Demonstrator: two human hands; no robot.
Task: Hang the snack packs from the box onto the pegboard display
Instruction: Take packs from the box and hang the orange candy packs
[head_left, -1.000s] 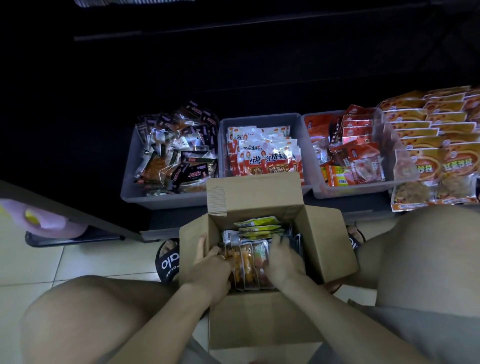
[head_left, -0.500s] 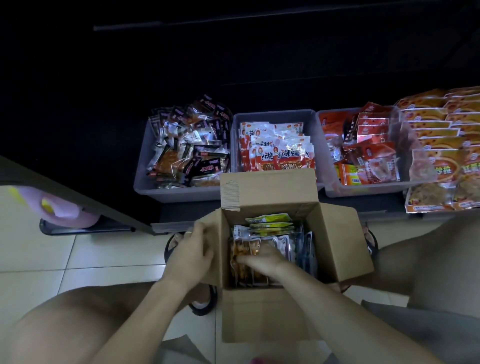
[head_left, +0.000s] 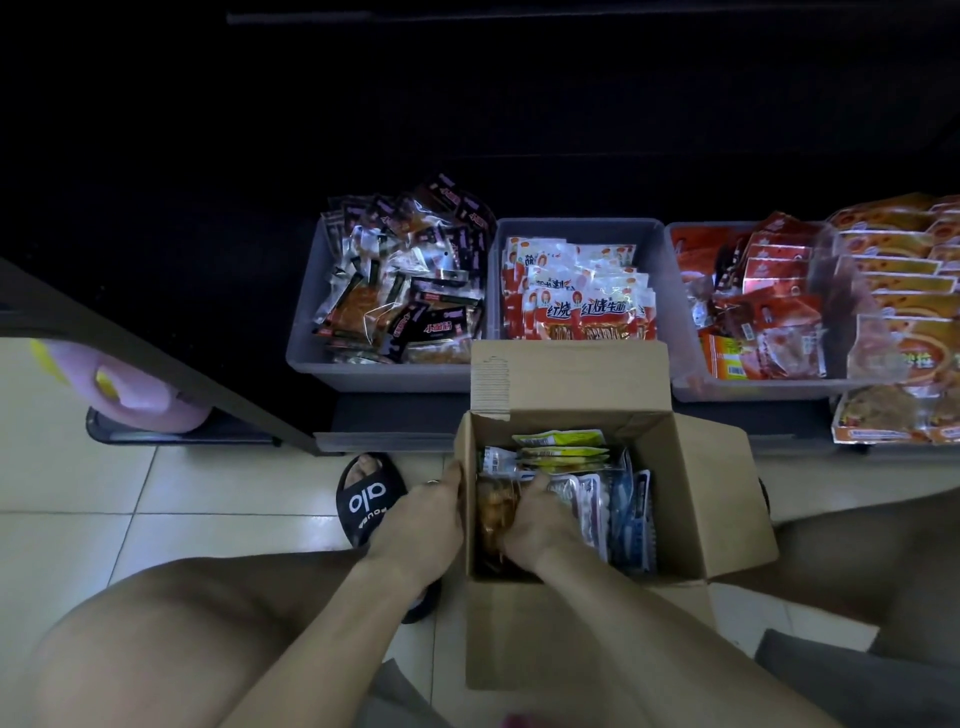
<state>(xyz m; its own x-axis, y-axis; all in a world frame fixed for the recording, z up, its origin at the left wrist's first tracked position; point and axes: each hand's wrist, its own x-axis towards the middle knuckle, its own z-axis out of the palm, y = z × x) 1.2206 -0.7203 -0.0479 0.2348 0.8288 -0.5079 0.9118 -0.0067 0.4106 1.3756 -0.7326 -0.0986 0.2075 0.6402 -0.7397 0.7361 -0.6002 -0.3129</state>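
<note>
Since a second ago the left hand (head_left: 423, 519) has left the packs and now grips the left wall of the open brown cardboard box (head_left: 691, 499), steadying it. The right hand (head_left: 540, 525) stays inside, fingers curled down among the upright clear-plastic snack packs (head_left: 587, 499); whether it actually pinches one, I cannot tell. Beyond both hands sit grey plastic bins (head_left: 395, 376) of packets. The packs look tightly wedged, so a pull may drag neighbours out or tear a hang hole.

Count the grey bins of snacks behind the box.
3, in a row: left bin with dark packs, middle bin behind the box flap, right bin with red packs. More may sit off-frame right.
</note>
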